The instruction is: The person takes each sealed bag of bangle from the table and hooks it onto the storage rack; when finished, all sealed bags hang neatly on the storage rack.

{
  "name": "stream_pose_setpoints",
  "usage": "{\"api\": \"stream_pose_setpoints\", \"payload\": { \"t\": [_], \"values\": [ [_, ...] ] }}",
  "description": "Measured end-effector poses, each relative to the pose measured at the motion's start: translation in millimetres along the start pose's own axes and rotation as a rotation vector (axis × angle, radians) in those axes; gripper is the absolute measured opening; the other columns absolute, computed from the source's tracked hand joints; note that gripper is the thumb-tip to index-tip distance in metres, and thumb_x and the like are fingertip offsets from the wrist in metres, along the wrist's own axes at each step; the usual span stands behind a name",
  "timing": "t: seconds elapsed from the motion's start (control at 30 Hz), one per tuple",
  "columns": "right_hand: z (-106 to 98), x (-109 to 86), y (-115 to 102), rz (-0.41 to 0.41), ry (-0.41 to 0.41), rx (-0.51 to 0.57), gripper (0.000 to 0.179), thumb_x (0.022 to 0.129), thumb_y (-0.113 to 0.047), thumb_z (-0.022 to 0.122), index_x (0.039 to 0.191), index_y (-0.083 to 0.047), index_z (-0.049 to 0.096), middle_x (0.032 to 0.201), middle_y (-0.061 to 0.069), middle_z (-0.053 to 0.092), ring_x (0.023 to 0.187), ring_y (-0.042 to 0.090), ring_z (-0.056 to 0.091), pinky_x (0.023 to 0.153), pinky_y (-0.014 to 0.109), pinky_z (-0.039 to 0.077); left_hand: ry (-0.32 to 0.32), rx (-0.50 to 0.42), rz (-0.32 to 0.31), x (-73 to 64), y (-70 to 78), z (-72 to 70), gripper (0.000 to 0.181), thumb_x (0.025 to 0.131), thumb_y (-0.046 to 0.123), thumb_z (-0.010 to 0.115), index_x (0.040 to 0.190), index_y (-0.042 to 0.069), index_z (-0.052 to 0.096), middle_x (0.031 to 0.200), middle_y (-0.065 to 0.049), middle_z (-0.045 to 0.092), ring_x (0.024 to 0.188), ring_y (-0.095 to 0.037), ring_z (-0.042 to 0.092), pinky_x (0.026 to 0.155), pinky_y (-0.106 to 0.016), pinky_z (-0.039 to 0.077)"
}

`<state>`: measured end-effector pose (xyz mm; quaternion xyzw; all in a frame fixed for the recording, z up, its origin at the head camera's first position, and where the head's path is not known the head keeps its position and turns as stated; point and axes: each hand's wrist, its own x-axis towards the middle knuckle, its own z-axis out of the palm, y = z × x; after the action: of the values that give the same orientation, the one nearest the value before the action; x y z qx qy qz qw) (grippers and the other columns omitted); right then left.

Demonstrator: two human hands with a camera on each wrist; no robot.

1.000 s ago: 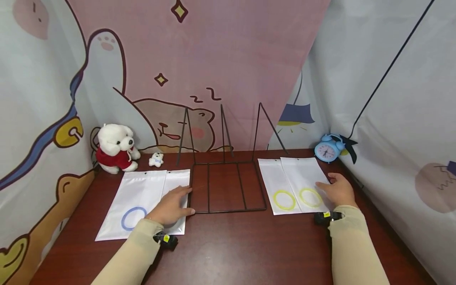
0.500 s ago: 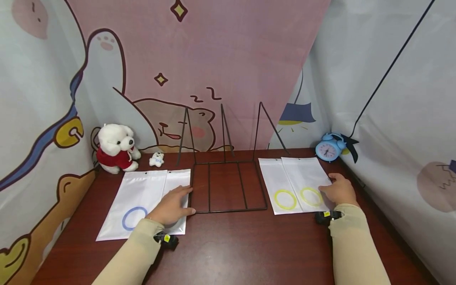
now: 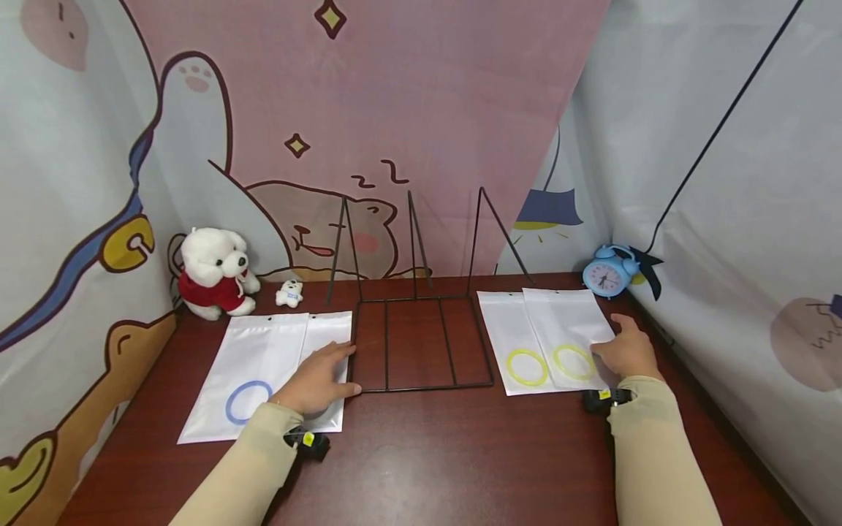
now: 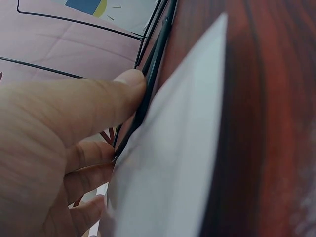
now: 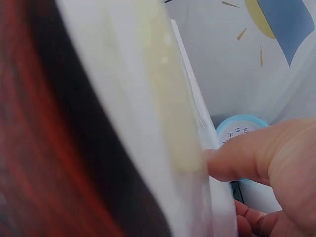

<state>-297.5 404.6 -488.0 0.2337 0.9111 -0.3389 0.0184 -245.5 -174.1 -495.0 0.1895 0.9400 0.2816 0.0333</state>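
Note:
A black wire rack (image 3: 421, 387) stands mid-table, three pointed uprights at its back. My left hand (image 3: 316, 380) lies over a flat white plastic bag (image 3: 330, 329), thumb and fingers spread and touching the rack's left side. In the left wrist view the thumb (image 4: 123, 91) meets a wire. At the right, my right hand (image 3: 628, 351) pinches the right edge of another white bag (image 3: 559, 318), marked with a yellow ring. The thumb (image 5: 237, 160) lies on its face in the right wrist view, with curled fingers at the edge, partly hidden.
A bag with a blue ring (image 3: 253, 351) lies at the left, and one with a yellow ring (image 3: 503, 321) beside the rack. At the back are a plush dog (image 3: 213, 274), a small white figure (image 3: 289, 294) and a blue alarm clock (image 3: 605, 274).
My right thumb has drawn slightly to the right, and the top of the outer right bag has shifted a little right with it. My left hand stays in place.

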Motion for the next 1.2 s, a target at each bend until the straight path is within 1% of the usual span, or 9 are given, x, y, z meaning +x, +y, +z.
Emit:
{"api": "stream_pose_setpoints", "payload": {
  "t": [0.17, 0.3, 0.4, 0.5, 0.6, 0.73, 0.83, 1.07, 1.2],
  "values": [
    [0.7, -0.3, 1.1, 0.008, -0.009, 0.034, 0.099, 0.094, -0.013, 0.074, 0.170, -0.008, 0.010, 0.167, 0.035, 0.022, 0.140, 0.060, 0.035, 0.112, 0.081, 0.031, 0.004, 0.005, 0.006, 0.4, -1.6, 0.8, 0.076, 0.089, 0.029, 0.082, 0.151, -0.004, 0.052, 0.160, -0.021, 0.049, 0.152, -0.050, 0.036, 0.123, -0.065, 0.030],
    [1.5, -0.1, 0.8, 0.005, -0.004, 0.030, 0.095, 0.095, -0.013, 0.072, 0.169, -0.008, 0.012, 0.167, 0.034, 0.025, 0.138, 0.058, 0.038, 0.112, 0.080, 0.033, 0.002, 0.008, 0.005, 0.9, -1.8, 1.3, 0.076, 0.089, 0.029, 0.082, 0.151, -0.004, 0.052, 0.160, -0.021, 0.049, 0.152, -0.050, 0.036, 0.123, -0.065, 0.030],
    [2.1, -0.6, -1.2, 0.013, 0.014, 0.045, 0.091, 0.098, -0.016, 0.071, 0.169, -0.008, 0.014, 0.168, 0.032, 0.024, 0.142, 0.058, 0.036, 0.113, 0.079, 0.032, -0.001, 0.007, 0.003, 1.2, -1.3, 1.6, 0.076, 0.089, 0.029, 0.083, 0.151, -0.004, 0.052, 0.159, -0.022, 0.049, 0.152, -0.050, 0.036, 0.123, -0.065, 0.030],
    [2.0, -2.2, -3.8, 0.033, 0.043, 0.090, 0.088, 0.101, -0.019, 0.068, 0.170, -0.010, 0.014, 0.170, 0.030, 0.022, 0.147, 0.058, 0.033, 0.115, 0.078, 0.031, -0.002, 0.007, 0.001, 1.2, -1.1, 1.5, 0.076, 0.089, 0.029, 0.082, 0.151, -0.004, 0.052, 0.160, -0.022, 0.049, 0.152, -0.050, 0.036, 0.124, -0.065, 0.030],
    [1.1, -2.4, -4.5, 0.037, 0.068, 0.128, 0.086, 0.102, -0.019, 0.065, 0.170, -0.011, 0.013, 0.169, 0.030, 0.025, 0.147, 0.056, 0.036, 0.115, 0.076, 0.033, 0.001, 0.008, 0.000, 1.2, -1.4, 1.4, 0.076, 0.089, 0.029, 0.082, 0.151, -0.004, 0.052, 0.160, -0.022, 0.049, 0.152, -0.050, 0.036, 0.124, -0.065, 0.030],
    [-1.6, -1.9, -5.0, -0.011, 0.082, 0.127, 0.081, 0.101, -0.013, 0.061, 0.169, -0.009, 0.017, 0.163, 0.033, 0.034, 0.141, 0.054, 0.043, 0.113, 0.073, 0.039, 0.004, 0.010, 0.003, 0.9, -1.2, 1.2, 0.076, 0.089, 0.029, 0.083, 0.151, -0.004, 0.052, 0.159, -0.022, 0.049, 0.152, -0.050, 0.036, 0.124, -0.065, 0.030],
    [-3.5, -1.7, -6.0, -0.052, 0.080, 0.125, 0.076, 0.101, -0.009, 0.058, 0.168, -0.008, 0.022, 0.162, 0.033, 0.037, 0.140, 0.053, 0.043, 0.113, 0.073, 0.039, 0.005, 0.006, 0.009, 0.5, -0.4, 0.6, 0.077, 0.089, 0.030, 0.083, 0.150, -0.004, 0.053, 0.159, -0.022, 0.050, 0.151, -0.051, 0.037, 0.123, -0.065, 0.030],
    [-5.4, -2.0, -10.6, -0.092, 0.027, 0.127, 0.068, 0.099, -0.005, 0.054, 0.164, -0.007, 0.036, 0.168, 0.029, 0.030, 0.144, 0.054, 0.039, 0.115, 0.075, 0.035, -0.001, 0.000, -0.002, -0.2, 0.2, -0.1, 0.076, 0.090, 0.028, 0.082, 0.151, -0.004, 0.052, 0.160, -0.022, 0.049, 0.153, -0.050, 0.035, 0.124, -0.065, 0.029],
    [-5.7, -4.1, -12.7, -0.099, 0.027, 0.138, 0.065, 0.097, -0.003, 0.052, 0.161, -0.005, 0.042, 0.167, 0.029, 0.032, 0.144, 0.053, 0.040, 0.115, 0.073, 0.036, -0.003, -0.002, -0.004, -0.5, 1.1, -0.7, 0.076, 0.090, 0.028, 0.082, 0.151, -0.004, 0.052, 0.160, -0.022, 0.049, 0.153, -0.050, 0.034, 0.124, -0.066, 0.029]
  ]
}}
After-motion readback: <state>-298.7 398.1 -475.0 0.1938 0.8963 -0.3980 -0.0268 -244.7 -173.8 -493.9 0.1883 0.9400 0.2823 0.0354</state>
